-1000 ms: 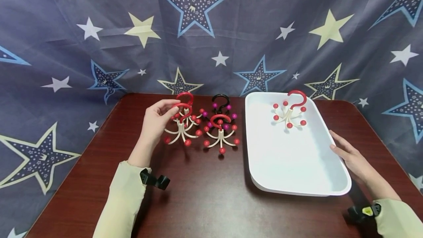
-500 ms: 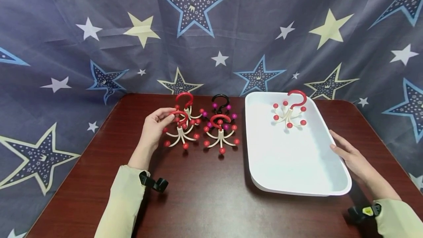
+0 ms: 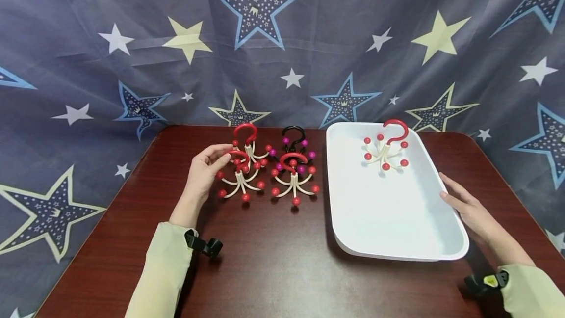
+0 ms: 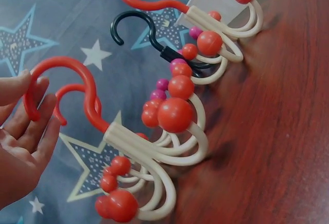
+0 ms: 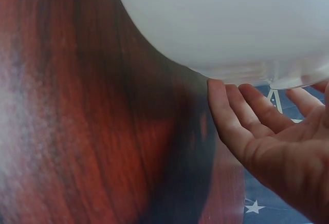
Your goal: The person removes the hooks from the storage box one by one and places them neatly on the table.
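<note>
Left hand pinches the red hook of a claw hanger between thumb and fingers. This hanger has curved cream arms tipped with red balls and stands on the table, as the left wrist view also shows. Just behind it is a second red-hooked hanger. A third red-hooked hanger stands to the right, with a black hanger with purple balls behind it. Right hand holds the right rim of a white tray, fingers below the rim.
Another red-hooked hanger stands inside the tray near its back. The dark wooden table carries everything. A grey-blue star-patterned cloth hangs behind the table.
The left hand has lowered its hanger slightly and brought it a little left and nearer, onto the table. The right hand and the tray keep their places.
</note>
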Demonstrator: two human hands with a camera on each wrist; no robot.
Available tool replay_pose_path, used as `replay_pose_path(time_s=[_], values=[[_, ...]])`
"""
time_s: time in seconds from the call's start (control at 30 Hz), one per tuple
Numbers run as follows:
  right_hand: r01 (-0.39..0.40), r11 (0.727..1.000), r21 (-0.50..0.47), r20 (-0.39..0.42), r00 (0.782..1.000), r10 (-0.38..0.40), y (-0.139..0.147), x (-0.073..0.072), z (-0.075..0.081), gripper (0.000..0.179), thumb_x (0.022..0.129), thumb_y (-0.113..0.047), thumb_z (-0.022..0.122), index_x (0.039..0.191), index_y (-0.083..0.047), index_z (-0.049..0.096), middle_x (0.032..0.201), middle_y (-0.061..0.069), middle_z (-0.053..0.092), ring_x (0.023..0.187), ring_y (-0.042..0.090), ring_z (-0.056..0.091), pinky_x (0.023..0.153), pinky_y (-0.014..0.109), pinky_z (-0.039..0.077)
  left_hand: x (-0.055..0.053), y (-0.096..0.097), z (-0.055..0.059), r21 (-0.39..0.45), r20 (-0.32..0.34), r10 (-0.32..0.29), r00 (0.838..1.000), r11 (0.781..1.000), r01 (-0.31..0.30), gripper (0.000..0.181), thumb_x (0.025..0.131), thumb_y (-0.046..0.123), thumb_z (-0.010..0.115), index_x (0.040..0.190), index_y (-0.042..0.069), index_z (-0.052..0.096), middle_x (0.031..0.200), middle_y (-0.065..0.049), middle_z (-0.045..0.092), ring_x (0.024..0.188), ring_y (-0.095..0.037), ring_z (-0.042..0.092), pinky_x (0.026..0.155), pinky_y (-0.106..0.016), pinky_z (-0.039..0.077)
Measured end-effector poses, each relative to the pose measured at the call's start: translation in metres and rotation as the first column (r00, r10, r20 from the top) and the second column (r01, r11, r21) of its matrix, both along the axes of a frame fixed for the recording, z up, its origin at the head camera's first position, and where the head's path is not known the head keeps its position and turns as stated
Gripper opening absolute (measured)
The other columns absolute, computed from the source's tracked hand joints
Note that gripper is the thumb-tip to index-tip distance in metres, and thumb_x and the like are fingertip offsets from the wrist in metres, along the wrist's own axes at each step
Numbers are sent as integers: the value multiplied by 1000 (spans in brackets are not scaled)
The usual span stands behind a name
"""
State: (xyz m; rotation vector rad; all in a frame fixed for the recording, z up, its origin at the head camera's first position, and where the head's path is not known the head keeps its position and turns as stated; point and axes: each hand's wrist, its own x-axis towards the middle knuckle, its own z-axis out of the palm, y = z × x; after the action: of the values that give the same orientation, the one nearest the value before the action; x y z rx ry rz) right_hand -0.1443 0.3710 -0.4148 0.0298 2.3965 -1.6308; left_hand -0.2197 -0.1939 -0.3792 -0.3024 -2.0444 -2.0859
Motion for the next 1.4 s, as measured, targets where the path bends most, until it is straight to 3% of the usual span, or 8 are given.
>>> replay_pose_path(time_s=[0.23, 0.47, 0.63, 0.77, 1.03, 1.2, 1.3, 1.4], values=[[-1, 1000, 17, -9, 1000, 2, -2, 1, -2, 63, 96, -35, 39, 147, -26, 3, 135, 14, 31, 88, -9, 54, 71, 27, 52, -1, 13, 21, -53, -46, 7, 999, 999, -9, 21, 85, 3, 61, 105, -3, 63, 92, 10, 68, 85, -7, 63, 69, -18, 48], [-5, 1000, -7, -20, 1000, 4, 0, 0, 0, 62, 97, -31, 40, 147, -27, 5, 125, -11, 38, 88, -8, 55, 70, 26, 52, -9, 41, 41, -22, -99, -29, 995, 999, 27, 18, 83, 5, 64, 101, 1, 66, 91, 10, 68, 87, -8, 63, 72, -19, 48], [2, 1000, 20, -20, 1000, -1, -1, 1, 0, 62, 96, -34, 40, 147, -26, 4, 129, 0, 36, 88, -8, 55, 70, 28, 52, -17, 72, 55, -10, -142, -78, 987, 997, 78, 18, 83, 6, 64, 101, 0, 66, 91, 8, 68, 91, -8, 63, 83, -22, 47], [7, 1000, 28, -24, 1000, -6, -1, 1, 0, 63, 96, -35, 40, 147, -26, 4, 126, -2, 37, 88, -6, 56, 70, 29, 52, -23, 101, 63, 25, -114, -131, 985, 991, 135, 20, 84, 8, 64, 103, 1, 65, 92, 3, 69, 92, -10, 63, 87, -27, 47], [-1, 999, 32, -12, 1000, 1, -1, 1, 0, 62, 96, -37, 38, 147, -27, 3, 141, 25, 17, 89, -9, 54, 71, 27, 52, -30, 156, 70, -24, -61, -256, 965, 967, 255, 24, 85, 10, 62, 107, -1, 63, 101, -9, 68, 95, -13, 62, 87, -30, 47], [-3, 1000, 13, -25, 1000, 4, -2, 1, -2, 62, 97, -34, 39, 147, -27, 4, 134, 4, 34, 90, -9, 54, 71, 25, 51, -33, 182, 74, -128, -46, -296, 954, 949, 288, 23, 86, 13, 62, 107, 3, 64, 105, -9, 66, 97, -12, 61, 87, -25, 46], [-6, 1000, -9, -31, 999, 6, -1, 1, -2, 61, 97, -32, 40, 147, -27, 5, 123, -16, 37, 89, -8, 55, 70, 25, 52, -36, 196, 75, -207, -34, -333, 942, 925, 319, 23, 86, 16, 62, 107, 6, 65, 105, -7, 67, 96, -11, 61, 85, -23, 47], [-8, 1000, -19, -32, 999, 8, -1, 1, -2, 61, 97, -32, 40, 147, -27, 5, 119, -22, 37, 89, -8, 55, 69, 26, 52, -41, 212, 77, -269, -23, -359, 933, 901, 340, 24, 86, 17, 62, 107, 7, 66, 104, -5, 67, 95, -9, 61, 83, -19, 46]])
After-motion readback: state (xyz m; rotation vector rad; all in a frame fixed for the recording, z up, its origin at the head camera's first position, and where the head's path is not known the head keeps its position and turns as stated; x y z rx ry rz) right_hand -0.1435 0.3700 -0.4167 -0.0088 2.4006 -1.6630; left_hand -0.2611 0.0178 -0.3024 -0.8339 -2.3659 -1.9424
